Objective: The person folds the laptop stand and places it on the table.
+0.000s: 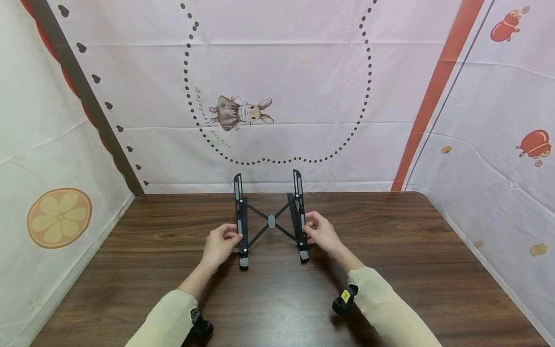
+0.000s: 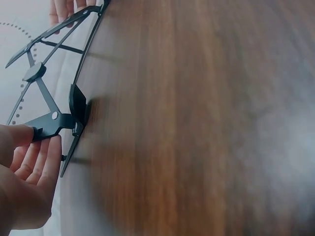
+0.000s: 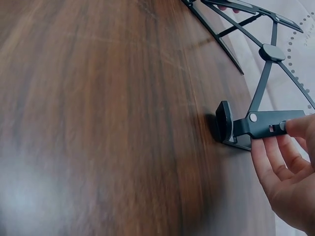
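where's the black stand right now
In the head view, the black stand is near the centre, on the wooden table's far part, between the left hand and right hand, below the rabbit print.

**Materials and Finish**

Worktop point(image 1: 277, 299): wood-grained, smooth, with a glossy sheen towards its near edge. Stand point(image 1: 271, 221) towards the far edge: smooth, metal-looking, satin bars point(image 1: 258, 236); inset pads point(image 1: 239, 227) look matt. Sheet point(image 1: 286, 144) behind the far edge: creased, cloth-like. Sleeves point(image 1: 166, 318): matt cloth.

Pale-yellow sleeves point(image 1: 390, 308) carry black wrist cameras point(image 1: 340, 307), the right bearing a yellow label point(image 1: 345, 296).
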Tool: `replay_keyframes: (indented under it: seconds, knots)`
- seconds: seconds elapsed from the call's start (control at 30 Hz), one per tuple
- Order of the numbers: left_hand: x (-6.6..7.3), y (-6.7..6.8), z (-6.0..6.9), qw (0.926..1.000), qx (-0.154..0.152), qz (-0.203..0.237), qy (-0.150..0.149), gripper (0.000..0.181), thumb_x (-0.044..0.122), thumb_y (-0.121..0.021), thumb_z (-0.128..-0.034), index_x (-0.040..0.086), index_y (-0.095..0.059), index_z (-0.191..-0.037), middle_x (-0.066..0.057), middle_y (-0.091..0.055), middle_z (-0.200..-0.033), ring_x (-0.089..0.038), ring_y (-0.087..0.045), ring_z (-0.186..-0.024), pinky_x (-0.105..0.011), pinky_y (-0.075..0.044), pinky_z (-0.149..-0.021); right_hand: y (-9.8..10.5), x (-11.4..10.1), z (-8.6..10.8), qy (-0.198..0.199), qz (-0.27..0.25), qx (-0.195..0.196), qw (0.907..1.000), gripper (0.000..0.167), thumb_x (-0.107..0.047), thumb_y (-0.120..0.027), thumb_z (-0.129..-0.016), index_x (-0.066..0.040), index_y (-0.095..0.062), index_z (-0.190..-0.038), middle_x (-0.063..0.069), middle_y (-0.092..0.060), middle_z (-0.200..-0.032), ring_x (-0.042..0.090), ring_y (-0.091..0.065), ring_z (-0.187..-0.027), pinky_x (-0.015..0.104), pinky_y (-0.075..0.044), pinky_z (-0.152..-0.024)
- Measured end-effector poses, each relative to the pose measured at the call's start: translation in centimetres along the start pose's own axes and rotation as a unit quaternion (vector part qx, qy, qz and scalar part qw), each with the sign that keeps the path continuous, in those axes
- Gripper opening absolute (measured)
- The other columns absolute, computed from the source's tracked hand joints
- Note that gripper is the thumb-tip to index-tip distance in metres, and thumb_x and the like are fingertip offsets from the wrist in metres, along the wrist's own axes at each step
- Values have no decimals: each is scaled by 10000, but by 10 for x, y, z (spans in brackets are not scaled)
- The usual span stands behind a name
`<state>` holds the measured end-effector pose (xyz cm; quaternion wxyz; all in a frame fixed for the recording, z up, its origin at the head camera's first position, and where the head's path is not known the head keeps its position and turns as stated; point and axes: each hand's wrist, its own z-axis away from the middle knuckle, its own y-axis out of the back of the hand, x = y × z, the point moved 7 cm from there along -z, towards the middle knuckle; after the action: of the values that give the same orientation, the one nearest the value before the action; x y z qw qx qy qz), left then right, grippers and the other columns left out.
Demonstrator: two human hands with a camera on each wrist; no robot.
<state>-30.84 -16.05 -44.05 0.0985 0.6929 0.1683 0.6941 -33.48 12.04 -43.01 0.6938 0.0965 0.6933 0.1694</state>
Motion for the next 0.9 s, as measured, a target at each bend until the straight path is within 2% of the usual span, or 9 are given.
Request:
replay_keyframes:
  seconds: [0.3, 0.5, 0.73, 0.9]
  knots:
    - [1, -14, -2, 9994, -199, 281, 32, 278, 71, -628, -855, 10, -586, -1123, -179, -684, -910, -226, -672, -701, -322, -554, -613, 12, 5, 5, -105, 8, 11, 9999, 274, -63, -551, -907, -59, -505, -1176, 118, -600, -917, 182, -611, -743, 386, -549, -675]
    - [2, -19, -6, 9995, -234, 175, 84, 227, 98, -632, -860, 18, -607, -1071, -139, -690, -896, -183, -661, -700, -304, -552, -599, 17, 7, 6, -142, -13, -15, 9999, 293, -65, -542, -910, -41, -491, -1197, 126, -599, -933, 181, -616, -757, 390, -549, -683]
    - [4, -24, -9, 9995, -260, 173, 31, 214, 104, -634, -860, 23, -612, -1057, -148, -688, -903, -236, -665, -744, -290, -550, -594, 22, 10, 8, -190, -20, 17, 9998, 281, -70, -517, -920, -42, -488, -1198, 140, -598, -970, 189, -624, -790, 387, -549, -696]
    - [6, -27, -10, 9996, -256, 123, 23, 217, 89, -632, -860, 39, -604, -1070, -126, -685, -883, -217, -653, -732, -286, -548, -599, 25, 12, 10, -224, -145, -4, 9996, 268, -66, -519, -919, -23, -489, -1181, 149, -607, -978, 192, -638, -804, 398, -547, -706]
